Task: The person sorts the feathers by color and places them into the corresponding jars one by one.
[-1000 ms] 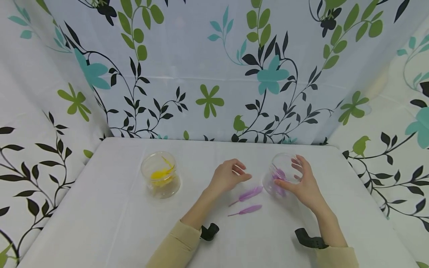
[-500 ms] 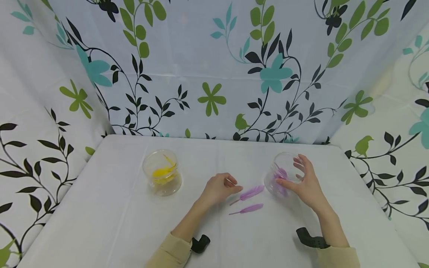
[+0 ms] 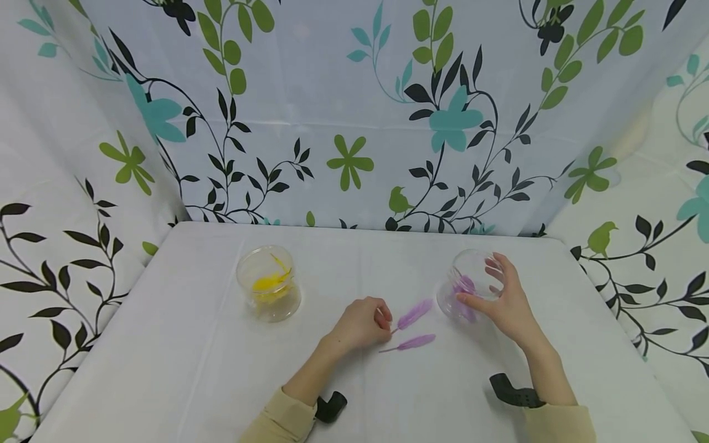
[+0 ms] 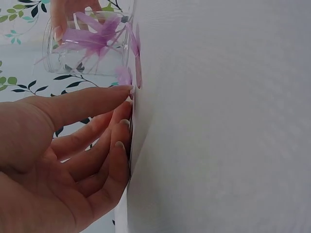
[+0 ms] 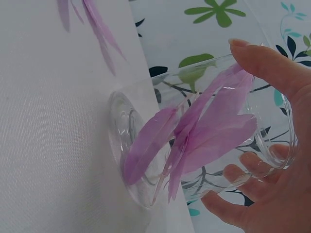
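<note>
Two purple feathers lie between my hands in the head view. My left hand (image 3: 362,323) has its thumb and fingertips at the quill of the upper feather (image 3: 415,314) and pinches it low over the cloth. The lower feather (image 3: 416,343) lies flat, nearer to me. My right hand (image 3: 505,301) grips a clear jar (image 3: 447,304) by its rim, thumb on one side and fingers on the other. Several purple feathers (image 5: 214,136) stand inside the jar, as the right wrist view shows. Its base touches the table.
Another clear jar (image 3: 277,314) with yellow feathers (image 3: 271,282) stands on the left of the white cloth-covered table (image 3: 183,344). Leaf-patterned curtains (image 3: 299,80) close off the back and sides. Each wrist wears a black camera mount (image 3: 515,392).
My left hand has moved down and left, back to the upper feather's quill. That feather now tilts more steeply, its tip shifted slightly up. The right hand and its jar have hardly moved.
</note>
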The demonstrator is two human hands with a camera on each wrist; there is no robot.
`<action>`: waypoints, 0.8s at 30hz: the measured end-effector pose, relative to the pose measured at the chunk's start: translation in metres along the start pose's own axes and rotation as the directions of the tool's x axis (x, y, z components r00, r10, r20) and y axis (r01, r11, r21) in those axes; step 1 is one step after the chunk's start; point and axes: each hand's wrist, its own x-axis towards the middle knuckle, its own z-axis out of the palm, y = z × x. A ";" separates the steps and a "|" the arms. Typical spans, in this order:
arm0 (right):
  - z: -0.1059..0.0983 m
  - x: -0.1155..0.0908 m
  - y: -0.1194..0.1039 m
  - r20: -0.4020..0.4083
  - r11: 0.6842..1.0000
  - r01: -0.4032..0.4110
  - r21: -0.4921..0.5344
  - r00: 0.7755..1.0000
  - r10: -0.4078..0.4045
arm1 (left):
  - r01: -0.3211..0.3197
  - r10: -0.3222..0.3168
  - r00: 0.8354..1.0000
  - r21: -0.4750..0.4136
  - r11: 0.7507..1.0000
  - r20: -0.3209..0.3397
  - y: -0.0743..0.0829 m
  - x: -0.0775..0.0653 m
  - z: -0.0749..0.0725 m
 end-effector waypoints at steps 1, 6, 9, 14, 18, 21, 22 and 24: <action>0.000 0.000 0.000 0.000 1.000 0.000 -0.001 1.000 0.000 | -0.002 0.002 1.000 0.006 1.000 -0.003 0.000 0.000 0.000; -0.001 0.000 -0.001 0.000 1.000 0.000 -0.006 1.000 0.000 | -0.002 0.005 0.999 0.080 0.997 -0.042 0.000 0.000 0.000; -0.001 0.001 -0.002 0.000 1.000 -0.004 -0.010 1.000 0.004 | -0.009 0.018 0.998 0.126 0.992 -0.067 0.002 -0.001 0.000; -0.002 0.001 -0.004 0.000 1.000 -0.011 -0.011 1.000 0.011 | -0.024 0.036 0.997 0.182 0.983 -0.064 0.005 -0.003 0.000; -0.001 0.001 -0.004 0.000 1.000 -0.012 -0.006 1.000 0.012 | -0.021 0.028 0.999 0.194 0.981 -0.035 0.003 -0.002 0.002; -0.001 0.000 -0.003 0.001 1.000 -0.012 -0.003 1.000 0.012 | -0.024 0.029 0.999 0.193 0.981 -0.021 0.002 -0.002 0.003; -0.001 0.000 -0.003 0.001 1.000 -0.011 -0.002 1.000 0.011 | -0.025 0.030 0.999 0.195 0.981 -0.021 0.002 -0.003 0.003; -0.001 0.000 -0.003 0.002 1.000 -0.011 -0.002 1.000 0.011 | -0.024 0.030 0.999 0.198 0.980 -0.026 0.003 -0.004 0.003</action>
